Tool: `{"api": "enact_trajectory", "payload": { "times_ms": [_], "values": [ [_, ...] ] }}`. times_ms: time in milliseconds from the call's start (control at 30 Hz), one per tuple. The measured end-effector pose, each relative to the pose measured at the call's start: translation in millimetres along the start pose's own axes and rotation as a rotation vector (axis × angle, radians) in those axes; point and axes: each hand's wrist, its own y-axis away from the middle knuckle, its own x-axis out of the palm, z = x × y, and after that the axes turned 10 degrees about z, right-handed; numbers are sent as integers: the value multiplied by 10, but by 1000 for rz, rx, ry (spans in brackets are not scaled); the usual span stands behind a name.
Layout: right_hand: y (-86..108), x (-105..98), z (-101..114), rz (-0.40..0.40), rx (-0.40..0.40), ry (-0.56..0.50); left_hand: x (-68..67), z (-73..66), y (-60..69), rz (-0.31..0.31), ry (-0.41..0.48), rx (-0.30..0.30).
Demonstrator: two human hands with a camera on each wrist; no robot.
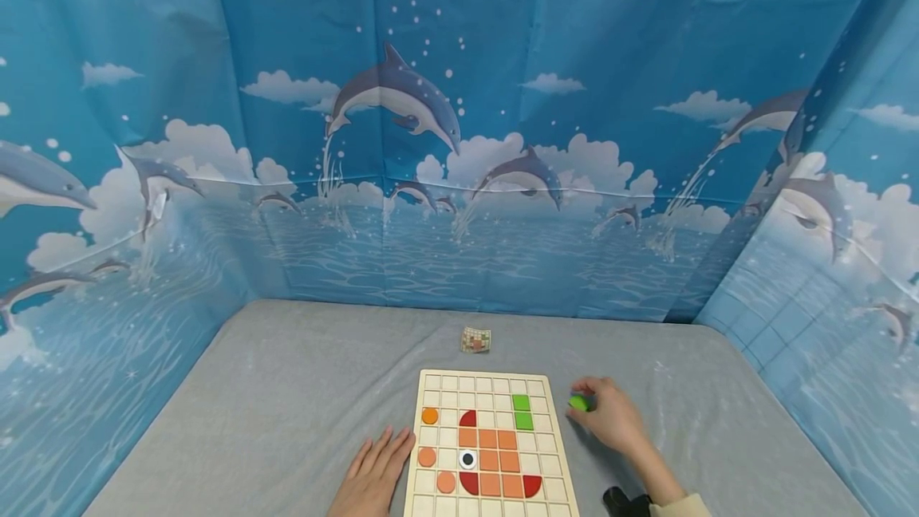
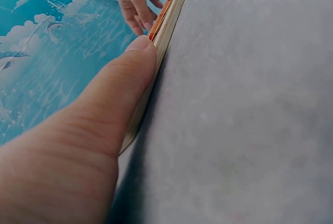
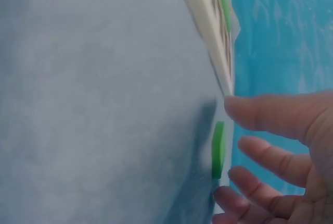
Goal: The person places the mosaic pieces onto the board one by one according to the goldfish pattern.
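Observation:
A wooden grid board (image 1: 451,383) lies on the grey cloth and bears coloured pieces. My left hand (image 1: 375,469) lies flat at its left edge; in the left wrist view the thumb (image 2: 125,73) rests against the board's side. Beside the board's right edge, my right hand (image 1: 609,415) hovers around a loose green piece (image 1: 578,403). In the right wrist view that thin green piece (image 3: 218,150) sits on the cloth, with the thumb and the loosely bent fingers apart around it. Whether any finger touches it is hard to tell.
On the board are two green squares (image 1: 523,420), several salmon squares (image 1: 488,461), red quarter-rounds (image 1: 532,486), an orange disc (image 1: 429,416) and a black-and-white eye piece (image 1: 467,459). A small patterned card (image 1: 475,340) lies behind it. A dolphin-print curtain (image 1: 459,254) surrounds the table.

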Motion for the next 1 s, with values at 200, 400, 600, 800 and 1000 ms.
{"api": "enact_trajectory", "payload": {
  "times_ms": [200,400,600,800,1000],
  "values": [
    [-16,37,-46,12,40,37,11,3,2,-15,-14,9],
    [-8,33,-55,13,62,64,21,6,7,-31,-21,13],
    [-2,37,-55,10,73,74,32,10,2,-19,-20,7],
    [2,40,-62,15,63,83,38,19,0,-16,-26,6],
    [11,38,-66,22,55,77,36,27,0,-32,-36,15]
  ]
}}
